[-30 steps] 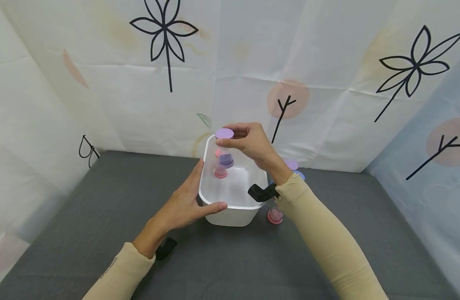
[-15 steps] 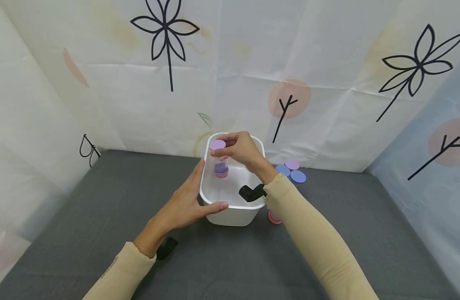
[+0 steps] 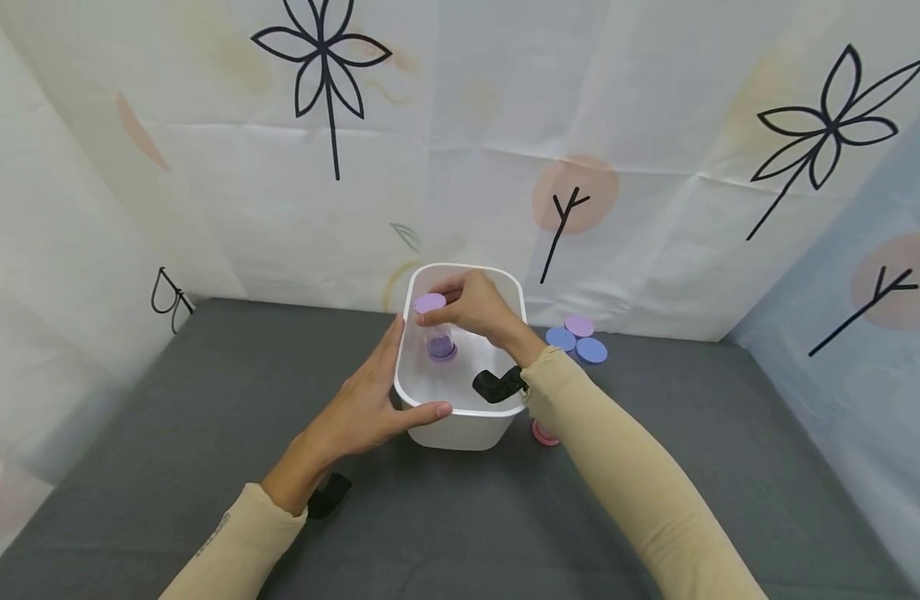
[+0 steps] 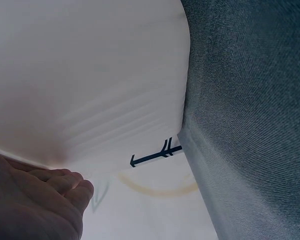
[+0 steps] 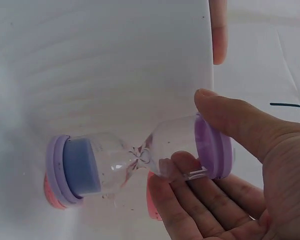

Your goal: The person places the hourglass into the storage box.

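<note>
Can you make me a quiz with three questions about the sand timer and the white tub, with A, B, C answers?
1. Where is the purple sand timer?
A. inside the white tub
B. on the grey cloth
C. on the wall

2. How many flat discs lie right of the tub?
A. one
B. three
C. six

3. What is the left hand doing?
A. waving
B. holding a disc
C. holding the tub's rim

Answers:
1 A: the right hand grips its top end, low inside the tub.
2 B: three lie there, two blue and one pinkish purple.
3 C: its thumb lies over the near rim.
</note>
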The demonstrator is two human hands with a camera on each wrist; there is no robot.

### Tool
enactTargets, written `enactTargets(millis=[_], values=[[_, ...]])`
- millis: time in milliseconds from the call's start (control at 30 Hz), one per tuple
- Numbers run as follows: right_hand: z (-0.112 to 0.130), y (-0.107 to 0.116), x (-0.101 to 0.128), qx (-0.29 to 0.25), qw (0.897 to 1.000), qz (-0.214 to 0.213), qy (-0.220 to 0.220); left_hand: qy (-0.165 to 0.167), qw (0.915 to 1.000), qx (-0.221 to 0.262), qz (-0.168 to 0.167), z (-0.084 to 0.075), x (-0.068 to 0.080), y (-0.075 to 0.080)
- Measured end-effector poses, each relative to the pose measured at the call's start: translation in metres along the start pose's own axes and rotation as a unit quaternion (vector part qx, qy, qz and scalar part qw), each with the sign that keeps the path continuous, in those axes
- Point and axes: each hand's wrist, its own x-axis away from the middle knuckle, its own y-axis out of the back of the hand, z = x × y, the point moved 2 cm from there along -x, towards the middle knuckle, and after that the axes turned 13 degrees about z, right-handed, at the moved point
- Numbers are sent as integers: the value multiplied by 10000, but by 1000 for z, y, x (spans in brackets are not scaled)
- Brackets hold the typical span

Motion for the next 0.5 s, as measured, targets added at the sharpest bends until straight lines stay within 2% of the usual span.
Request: enactTargets(millis=[267,500], values=[[-2,-1,0,526,9983,100,-209,-193,9998,9,-21,0,-1,1],[-5,-1,-2,934,9940,257,-501,-37,10000,41,39,-1,1,1]])
